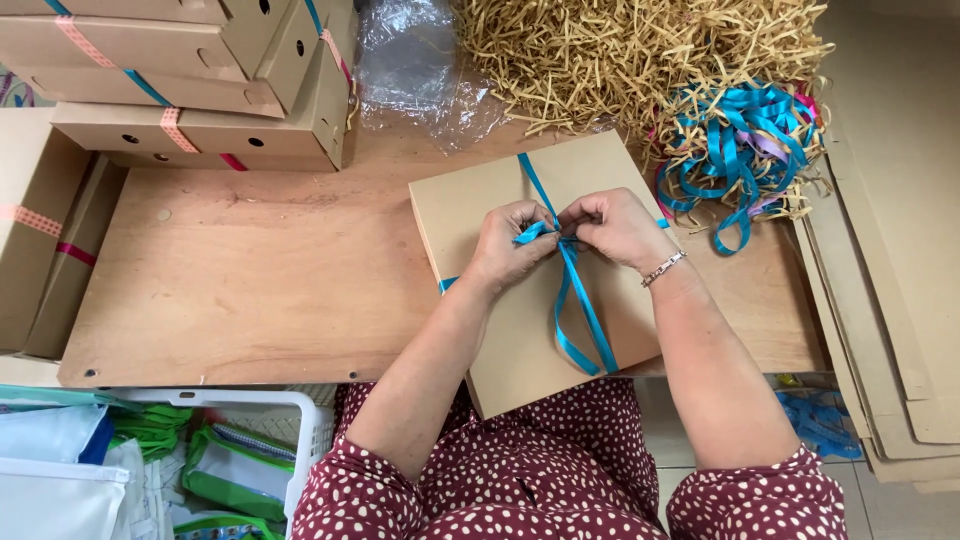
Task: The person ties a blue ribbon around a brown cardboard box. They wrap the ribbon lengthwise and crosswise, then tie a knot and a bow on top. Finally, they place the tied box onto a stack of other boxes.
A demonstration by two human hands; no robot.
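Both my hands together at centre of flat brown cardboard box (500,200), on wooden worktop (250,290): left hand (505,243), right hand (612,226) pinching blue satin ribbon (578,310). Ribbon already crossed round box; knot forming, bow unfinished, tails loose.

My left hand (510,245) and right hand (615,228) hide the blue ribbon (575,300) knot; stacked boxes (190,70) far left run off frame.
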